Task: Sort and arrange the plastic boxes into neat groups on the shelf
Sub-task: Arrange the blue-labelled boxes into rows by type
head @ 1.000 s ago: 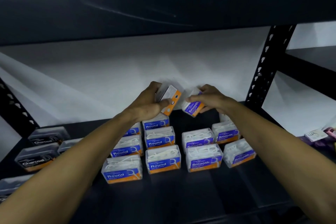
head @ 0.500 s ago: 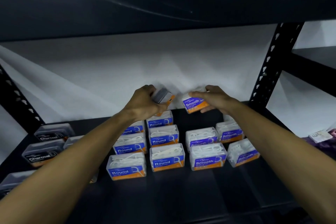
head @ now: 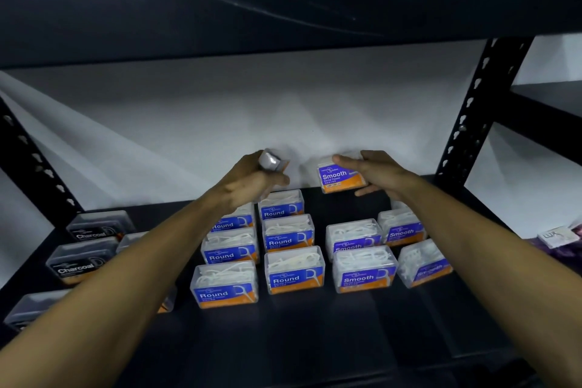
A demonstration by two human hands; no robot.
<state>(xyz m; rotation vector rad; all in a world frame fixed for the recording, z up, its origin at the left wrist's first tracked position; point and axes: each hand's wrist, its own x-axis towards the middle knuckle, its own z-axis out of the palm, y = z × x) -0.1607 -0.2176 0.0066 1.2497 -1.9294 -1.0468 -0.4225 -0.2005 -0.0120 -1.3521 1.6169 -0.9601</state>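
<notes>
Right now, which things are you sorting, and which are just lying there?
Sorting: Smooth box in right hand; box in left hand; Round boxes; Smooth boxes; Charcoal boxes.
Lying about: LUX packet.

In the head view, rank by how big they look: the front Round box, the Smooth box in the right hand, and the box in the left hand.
1. Front Round box, nearest the camera.
2. Held Smooth box, farther back.
3. Box in the left hand, mostly hidden by that hand, so its rank is unsure.
</notes>
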